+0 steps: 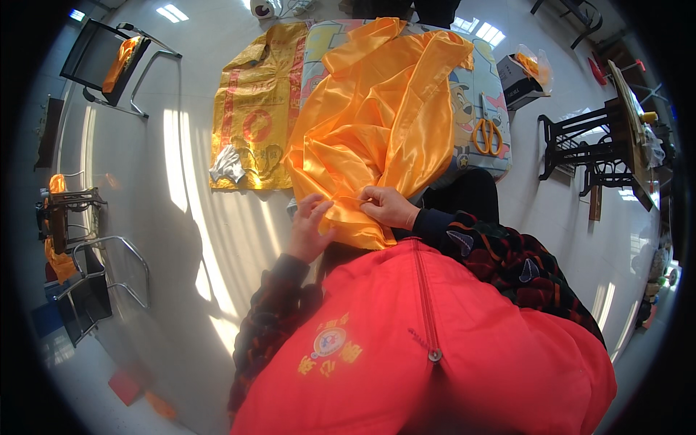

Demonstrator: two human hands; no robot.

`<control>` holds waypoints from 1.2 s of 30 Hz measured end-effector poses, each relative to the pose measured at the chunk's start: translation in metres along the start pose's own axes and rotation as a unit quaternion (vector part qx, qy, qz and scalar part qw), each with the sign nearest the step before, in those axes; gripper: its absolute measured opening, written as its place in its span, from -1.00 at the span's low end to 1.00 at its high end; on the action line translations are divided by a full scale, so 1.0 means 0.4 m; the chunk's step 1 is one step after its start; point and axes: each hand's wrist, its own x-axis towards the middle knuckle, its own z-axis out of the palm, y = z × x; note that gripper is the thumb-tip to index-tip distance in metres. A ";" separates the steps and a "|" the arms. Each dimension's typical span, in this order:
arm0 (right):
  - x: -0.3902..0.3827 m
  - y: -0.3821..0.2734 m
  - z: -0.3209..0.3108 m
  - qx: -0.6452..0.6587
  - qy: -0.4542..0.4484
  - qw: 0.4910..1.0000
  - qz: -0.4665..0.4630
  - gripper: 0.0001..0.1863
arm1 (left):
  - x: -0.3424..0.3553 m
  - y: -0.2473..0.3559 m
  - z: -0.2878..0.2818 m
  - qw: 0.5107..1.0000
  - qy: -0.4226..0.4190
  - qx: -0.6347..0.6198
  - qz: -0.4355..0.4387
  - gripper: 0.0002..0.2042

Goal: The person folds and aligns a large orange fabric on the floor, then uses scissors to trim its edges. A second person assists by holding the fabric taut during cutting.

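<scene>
Shiny orange satin cloth (362,109) lies in loose folds over a padded surface with a cartoon print (464,90), its near end hanging toward my lap. With thumb and fingers pressed together, my right hand (391,208) pinches a fold at that near end. Just to its left, my left hand (312,230) is beside the cloth's edge, fingers bent but apart and holding nothing that I can see. Orange-handled scissors (487,136) rest on the print, right of the cloth.
A yellow woven sack (254,109) with a crumpled grey piece (228,165) lies at the left. Metal-framed chairs (109,61) stand farther left. On the right are a dark box (518,81) with orange cloth and a table on black iron legs (580,141).
</scene>
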 end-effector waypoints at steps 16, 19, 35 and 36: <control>-0.001 -0.009 -0.004 -0.010 -0.004 1.000 0.004 -0.82 | 0.028 0.006 0.001 0.990 0.047 -0.124 -0.054 -0.86; -0.001 -0.016 -0.009 0.014 -0.001 1.000 0.008 -0.88 | 0.057 0.006 -0.002 0.988 0.026 -0.142 -0.051 -0.88; -0.010 -0.033 0.002 0.146 0.013 0.989 -0.021 -0.86 | 0.120 -0.032 0.053 0.937 -0.039 -0.337 -0.087 -0.95; -0.010 -0.031 0.001 0.130 0.016 0.991 -0.022 -0.86 | 0.119 -0.031 0.054 0.922 -0.040 -0.357 -0.143 -0.94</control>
